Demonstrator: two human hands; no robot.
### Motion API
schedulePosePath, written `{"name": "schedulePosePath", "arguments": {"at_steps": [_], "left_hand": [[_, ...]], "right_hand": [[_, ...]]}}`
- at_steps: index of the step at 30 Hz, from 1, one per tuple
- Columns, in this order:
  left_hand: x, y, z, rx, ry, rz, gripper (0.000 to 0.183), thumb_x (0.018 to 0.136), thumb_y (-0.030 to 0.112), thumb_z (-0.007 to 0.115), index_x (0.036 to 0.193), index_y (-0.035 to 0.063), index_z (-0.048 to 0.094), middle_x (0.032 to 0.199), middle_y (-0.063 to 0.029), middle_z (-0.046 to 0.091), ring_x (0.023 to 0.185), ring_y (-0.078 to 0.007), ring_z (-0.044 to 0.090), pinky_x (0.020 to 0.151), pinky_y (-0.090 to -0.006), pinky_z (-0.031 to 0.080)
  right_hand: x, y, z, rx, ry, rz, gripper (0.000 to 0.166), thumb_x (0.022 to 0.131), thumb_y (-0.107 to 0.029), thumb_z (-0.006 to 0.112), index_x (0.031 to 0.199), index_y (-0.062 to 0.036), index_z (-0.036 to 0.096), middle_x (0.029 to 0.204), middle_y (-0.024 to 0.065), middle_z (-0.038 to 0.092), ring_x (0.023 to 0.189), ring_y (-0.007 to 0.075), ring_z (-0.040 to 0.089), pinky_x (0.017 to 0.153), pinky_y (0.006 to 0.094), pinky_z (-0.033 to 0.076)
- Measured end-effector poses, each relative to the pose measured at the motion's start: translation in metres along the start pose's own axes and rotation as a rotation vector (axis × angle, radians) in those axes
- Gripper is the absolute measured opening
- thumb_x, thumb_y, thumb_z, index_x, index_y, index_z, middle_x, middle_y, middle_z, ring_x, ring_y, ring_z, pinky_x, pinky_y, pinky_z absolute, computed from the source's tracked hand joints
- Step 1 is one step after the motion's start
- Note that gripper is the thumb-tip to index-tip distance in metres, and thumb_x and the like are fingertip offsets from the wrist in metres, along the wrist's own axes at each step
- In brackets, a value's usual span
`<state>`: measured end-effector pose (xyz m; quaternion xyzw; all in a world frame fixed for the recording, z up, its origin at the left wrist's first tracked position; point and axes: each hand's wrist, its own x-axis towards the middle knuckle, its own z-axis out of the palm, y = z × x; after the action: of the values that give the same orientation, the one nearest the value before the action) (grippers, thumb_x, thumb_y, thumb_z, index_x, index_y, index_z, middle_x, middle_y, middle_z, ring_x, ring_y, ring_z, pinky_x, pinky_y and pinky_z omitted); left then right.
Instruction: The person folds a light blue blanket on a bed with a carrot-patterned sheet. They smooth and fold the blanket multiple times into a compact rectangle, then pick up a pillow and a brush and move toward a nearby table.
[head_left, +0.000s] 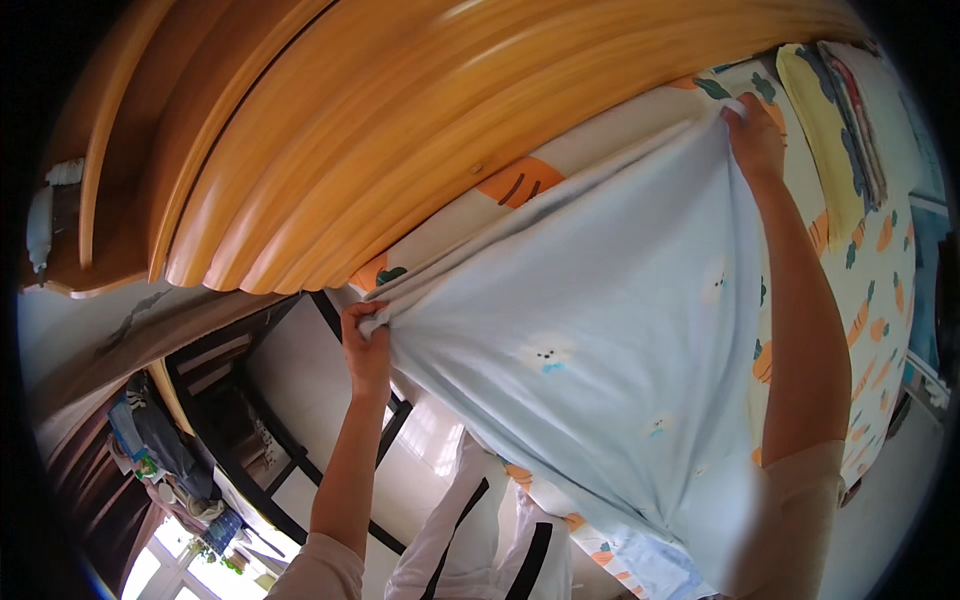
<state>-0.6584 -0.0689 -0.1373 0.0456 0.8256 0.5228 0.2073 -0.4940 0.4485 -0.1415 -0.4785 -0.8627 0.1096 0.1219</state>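
A light blue blanket (600, 300) with small white dog faces is stretched between both hands over a bed. My left hand (366, 345) grips a bunched corner of it at the bed's near-left end. Farther up and to the right, my right hand (756, 139) pinches another corner, close to the wooden wardrobe. Under the blanket lies a cream bed sheet (870, 330) printed with orange carrots. The blanket's lower part hangs down beside my legs in white trousers, where part of it is blurred.
A glossy wooden wardrobe (390, 135) runs along the bed's far side. Folded bedding, with a yellow piece (821, 150) outermost, lies at the right. A black-framed table (277, 442) stands at the lower left, near piled clothes (169, 450) and a bright window.
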Motion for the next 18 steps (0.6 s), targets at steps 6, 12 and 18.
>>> {"name": "schedulePosePath", "arguments": {"at_steps": [6,12,18], "left_hand": [[0.018,-0.006,0.011,-0.009,0.005,-0.011,0.026,0.076,0.006,0.061,0.1,0.0046,0.052,0.102,-0.0073,0.053,0.095,-0.0179,0.049,0.085,-0.0268,0.037],[0.021,0.036,0.019,0.997,-0.36,0.599,0.042,0.071,0.024,0.072,0.103,0.0049,0.053,0.09,-0.0147,0.058,0.083,-0.0338,0.055,0.074,-0.0369,0.045],[0.041,0.031,0.007,0.767,-0.341,0.381,0.03,0.081,0.019,0.061,0.105,0.0022,0.054,0.083,-0.0185,0.061,0.073,-0.0342,0.06,0.063,-0.0356,0.048]], "right_hand": [[-0.021,0.027,0.048,0.284,0.004,0.191,0.055,0.08,-0.041,0.058,0.121,-0.0062,0.045,0.105,0.019,0.06,0.097,0.0366,0.057,0.085,0.0428,0.043],[-0.038,0.002,0.037,0.142,-0.184,0.03,0.06,0.08,-0.04,0.06,0.12,0.0028,0.047,0.109,0.0199,0.059,0.099,0.0338,0.057,0.09,0.0375,0.042],[0.004,-0.041,-0.003,0.216,0.131,-0.007,0.028,0.084,-0.025,0.055,0.106,-0.0075,0.057,0.099,0.0141,0.062,0.09,0.0323,0.058,0.072,0.0396,0.047]]}}
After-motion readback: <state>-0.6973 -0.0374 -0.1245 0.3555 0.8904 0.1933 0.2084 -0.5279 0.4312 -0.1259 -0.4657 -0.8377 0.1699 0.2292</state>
